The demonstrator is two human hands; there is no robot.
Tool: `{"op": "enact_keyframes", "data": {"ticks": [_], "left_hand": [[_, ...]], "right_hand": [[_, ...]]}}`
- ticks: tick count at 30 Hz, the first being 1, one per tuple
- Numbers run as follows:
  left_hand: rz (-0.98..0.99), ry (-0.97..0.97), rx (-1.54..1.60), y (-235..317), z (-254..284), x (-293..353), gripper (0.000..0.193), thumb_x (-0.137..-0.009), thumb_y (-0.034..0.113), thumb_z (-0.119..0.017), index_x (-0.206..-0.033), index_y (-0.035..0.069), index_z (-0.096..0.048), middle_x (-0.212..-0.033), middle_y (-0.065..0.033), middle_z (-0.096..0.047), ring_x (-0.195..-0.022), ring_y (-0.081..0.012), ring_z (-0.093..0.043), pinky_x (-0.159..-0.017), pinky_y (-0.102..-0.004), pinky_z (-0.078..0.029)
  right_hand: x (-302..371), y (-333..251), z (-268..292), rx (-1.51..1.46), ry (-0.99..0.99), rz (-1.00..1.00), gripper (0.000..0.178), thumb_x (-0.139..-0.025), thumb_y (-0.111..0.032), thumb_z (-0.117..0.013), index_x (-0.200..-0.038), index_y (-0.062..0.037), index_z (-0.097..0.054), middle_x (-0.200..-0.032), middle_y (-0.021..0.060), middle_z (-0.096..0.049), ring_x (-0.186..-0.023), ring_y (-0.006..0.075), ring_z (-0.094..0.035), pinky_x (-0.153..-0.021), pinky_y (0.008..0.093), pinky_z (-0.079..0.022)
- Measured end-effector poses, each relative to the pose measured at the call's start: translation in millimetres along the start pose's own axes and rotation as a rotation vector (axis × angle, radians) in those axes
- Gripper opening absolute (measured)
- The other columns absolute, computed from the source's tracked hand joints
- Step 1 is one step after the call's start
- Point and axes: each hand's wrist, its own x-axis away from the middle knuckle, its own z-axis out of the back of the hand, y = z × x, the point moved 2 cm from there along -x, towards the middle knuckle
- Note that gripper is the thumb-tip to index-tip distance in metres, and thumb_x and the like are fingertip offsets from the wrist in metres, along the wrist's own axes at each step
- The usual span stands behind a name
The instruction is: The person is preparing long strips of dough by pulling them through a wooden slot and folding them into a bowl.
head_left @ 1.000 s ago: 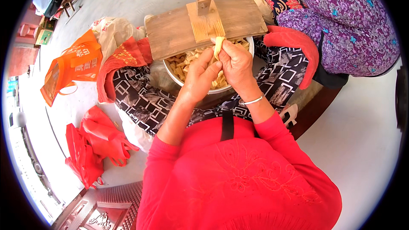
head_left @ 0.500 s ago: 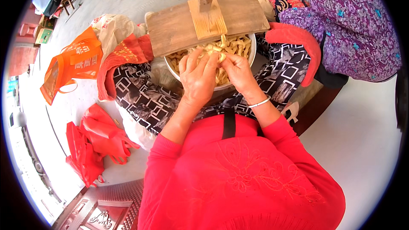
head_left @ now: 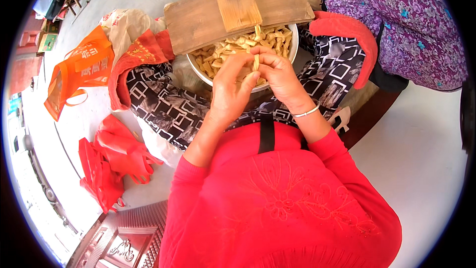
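Note:
A short pale-yellow strip (head_left: pixel 256 62) stands upright between the fingertips of my two hands. My left hand (head_left: pixel 231 87) closes on it from the left, thumb and fingers pinched together. From the other side my right hand (head_left: pixel 283 80), with a light bangle at its wrist, pinches the same strip. Beneath them is a white basin (head_left: pixel 294 44) of similar yellowish pieces (head_left: pixel 218 59), many of them twisted or knotted. Across its far side lies a wooden board (head_left: pixel 191 22) with a lighter wooden block (head_left: pixel 240 12) on it. Another strip (head_left: pixel 258 32) hangs at the block's near edge.
Red cloths (head_left: pixel 347 27) drape over my patterned trouser legs on both sides. An orange bag (head_left: pixel 82 69) and red bags (head_left: pixel 116 154) lie on the left. A person in purple floral clothing (head_left: pixel 406 34) sits at the far right. A dark red carved panel (head_left: pixel 124 240) is at the lower left.
Both hands have turned so that the strip now stands upright between the fingertips. My left fingers have curled inward. The whole view has shifted slightly.

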Motion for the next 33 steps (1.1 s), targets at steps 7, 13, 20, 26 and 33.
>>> {"op": "enact_keyframes", "data": {"ticks": [7, 13, 20, 26, 33], "left_hand": [[0.223, 0.051, -0.033, -19, -12, 1, 0.026, -0.094, 0.018, -0.053, -0.111, -0.001, -0.058, -0.08, -0.0196, -0.063, -0.073, -0.0348, -0.062, -0.066, -0.0401, -0.049], [0.681, -0.029, 0.835, -41, -20, 6, 0.026, -0.1, 0.018, -0.041, -0.105, -0.001, -0.059, -0.072, -0.0034, -0.056, -0.057, -0.0109, -0.051, -0.049, -0.0254, -0.04], [0.663, -0.094, 0.881, -24, -12, 9, 0.024, -0.098, 0.019, -0.045, -0.1, 0.001, -0.059, -0.081, -0.0063, -0.062, -0.06, -0.0116, -0.055, -0.057, -0.0255, -0.046], [0.745, -0.181, 0.53, -55, -12, 25, 0.019, -0.093, 0.012, -0.045, -0.094, 0.002, -0.062, -0.066, -0.0024, -0.059, -0.048, -0.0081, -0.049, -0.046, -0.02, -0.039], [0.224, -0.064, -0.388, -35, 19, 17, 0.019, -0.087, 0.009, -0.046, -0.096, 0.004, -0.062, -0.068, -0.0137, -0.06, -0.058, -0.0237, -0.06, -0.055, -0.0349, -0.047]], "right_hand": [[1, -20, -15, 1.054, 0.063, 0.666, 0.004, -0.078, 0.004, -0.059, -0.075, 0.003, -0.059, -0.107, 0.0143, -0.059, -0.1, 0.028, -0.056, -0.085, 0.0346, -0.044], [7, 2, -8, 0.564, 0.121, 0.505, 0.01, -0.082, 0.006, -0.059, -0.09, 0.0052, -0.065, -0.117, 0.0147, -0.053, -0.092, 0.02, -0.059, -0.074, 0.0277, -0.049], [-2, 5, 6, 0.303, 0.21, 0.327, 0.009, -0.084, 0.003, -0.063, -0.092, 0.0048, -0.067, -0.131, 0.0103, -0.047, -0.106, 0.0145, -0.053, -0.087, 0.0252, -0.046], [-13, 19, 28, -0.073, 0.255, 0.383, 0.014, -0.082, 0.008, -0.063, -0.093, 0.0019, -0.069, -0.133, 0.0086, -0.045, -0.111, 0.0146, -0.05, -0.096, 0.0284, -0.042], [-10, -8, 45, 0.109, 0.222, 0.196, 0.022, -0.092, -0.016, -0.062, -0.108, -0.0016, -0.066, -0.132, 0.0082, -0.05, -0.113, 0.0162, -0.052, -0.097, 0.0309, -0.042]]}}
